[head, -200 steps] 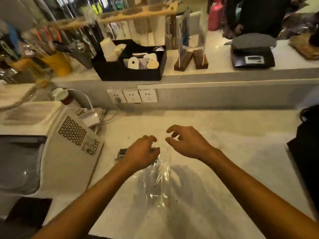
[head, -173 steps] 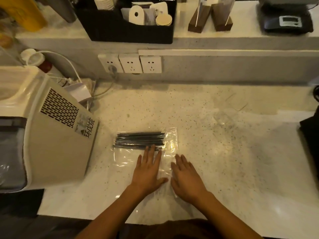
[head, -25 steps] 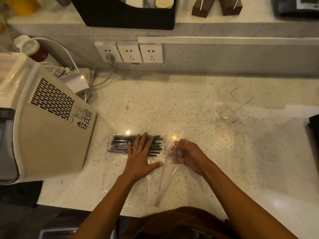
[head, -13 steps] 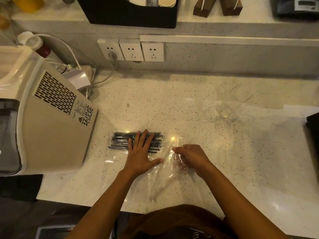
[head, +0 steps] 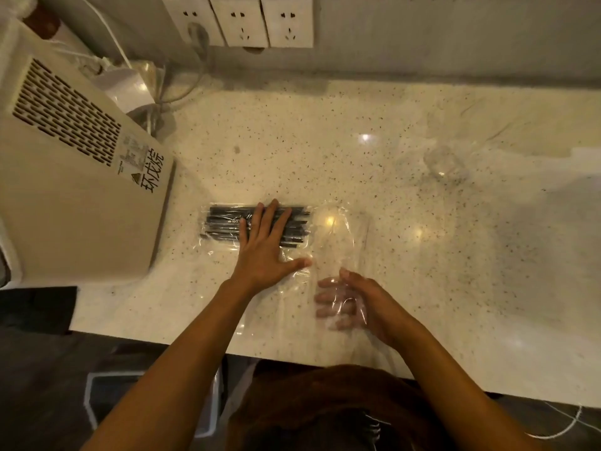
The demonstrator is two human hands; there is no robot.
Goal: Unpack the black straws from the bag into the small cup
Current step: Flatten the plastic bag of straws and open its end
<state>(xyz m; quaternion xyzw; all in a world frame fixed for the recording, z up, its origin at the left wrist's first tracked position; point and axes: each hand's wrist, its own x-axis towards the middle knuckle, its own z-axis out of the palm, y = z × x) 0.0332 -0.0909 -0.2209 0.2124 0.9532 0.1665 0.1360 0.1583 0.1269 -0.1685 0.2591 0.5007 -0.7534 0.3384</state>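
Left hand [head: 260, 245] flat on black straws [head: 224, 222] inside clear bag [head: 338, 236], right hand [head: 354, 304] loosely spread under the bag's film, speckled table [head: 357, 131], small cup [head: 444, 164] well apart

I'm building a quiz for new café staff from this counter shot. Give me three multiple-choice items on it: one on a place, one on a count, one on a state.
1. Where is the cup?
A. On the counter, far right of the bag
B. On top of the straws
C. In the right hand

2. How many wall sockets show above the counter?
A. One
B. Three
C. Five

3. How is the left hand?
A. Curled in a fist beside the bag
B. Lifted clear of the counter
C. Flat, fingers straight, pressing the straws through the bag

Answers:
1 A: the clear cup stands alone on the counter, away from both hands.
2 B: three white plates sit side by side.
3 C: the fingers lie straight across the black bundle, while the right hand is at the bag's loose end, seen through the plastic.
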